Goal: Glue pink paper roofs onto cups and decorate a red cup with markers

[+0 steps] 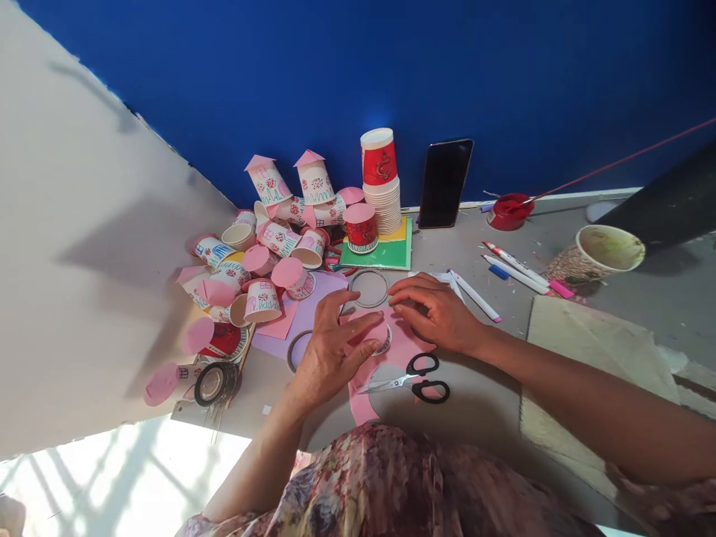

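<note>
My left hand (333,347) and my right hand (430,309) lie side by side on a pink paper sheet (403,349) spread on the grey floor. Both hands press down on the paper over a small round cup (385,341), whose rim shows between the fingers. Fingers of both hands are spread flat; neither grips anything. Black-handled scissors (417,379) lie just in front of my hands, on the pink paper.
A pile of decorated paper cups (268,253) lies at the left. A stack of cups (381,186), a phone (444,183) against the blue wall, markers (512,267), a red lid (508,212), a used cup (598,253), tape rolls (215,382) and cardboard (598,358) surround.
</note>
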Tool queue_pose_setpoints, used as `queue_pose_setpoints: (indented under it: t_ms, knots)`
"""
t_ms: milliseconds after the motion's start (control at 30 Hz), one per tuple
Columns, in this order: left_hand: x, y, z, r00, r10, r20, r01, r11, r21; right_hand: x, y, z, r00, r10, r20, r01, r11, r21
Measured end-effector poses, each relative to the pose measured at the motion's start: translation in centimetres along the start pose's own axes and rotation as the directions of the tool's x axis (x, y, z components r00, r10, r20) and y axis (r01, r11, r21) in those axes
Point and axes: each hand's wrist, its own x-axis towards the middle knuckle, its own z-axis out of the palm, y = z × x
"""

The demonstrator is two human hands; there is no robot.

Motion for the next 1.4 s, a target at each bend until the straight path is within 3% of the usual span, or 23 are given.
queue_pose_setpoints:
  t_ms: [167, 400, 733, 967, 1200, 1300, 1400]
  knots:
    - [0.7, 0.1, 0.8, 0.998, 0.059, -0.034, -0.059, 0.998, 0.005, 0.0, 0.1, 0.1, 1.0, -0.019, 0.004, 0.019, 0.999, -0.036]
    - [0.9, 0.5, 1.5, 0.988, 0.02, -0.15, -0.027, 0.998, -0.048, 0.0, 0.3, 0.2, 0.999, -0.045, 0.017, 0.045, 0.998, -0.034]
    - [1.3, 0.2, 2.9, 0.988, 0.002, -0.155, -0.02, 0.993, -0.114, -0.1, 0.4, 0.1, 0.999, -0.021, 0.026, 0.022, 0.999, -0.024]
    - [1.1, -0.3, 3.4, 0.986, 0.017, -0.163, -0.025, 0.998, -0.051, -0.1, 0.5, 0.2, 0.999, -0.024, 0.039, 0.025, 0.999, -0.027]
    - [-0.1, -0.7, 2.3, 0.996, 0.03, -0.084, -0.037, 0.995, -0.088, -0.3, -0.2, 0.0, 0.982, -0.066, 0.179, 0.064, 0.998, 0.016]
    - [-1.2, -0.8, 2.1, 0.997, -0.057, -0.047, 0.054, 0.997, -0.06, -0.4, -0.4, 0.2, 0.959, -0.064, 0.275, 0.067, 0.998, -0.001]
    - [-1.9, -0.8, 2.6, 0.994, -0.103, -0.041, 0.101, 0.993, -0.06, -0.5, -0.2, 0.4, 0.952, -0.063, 0.298, 0.075, 0.997, -0.029]
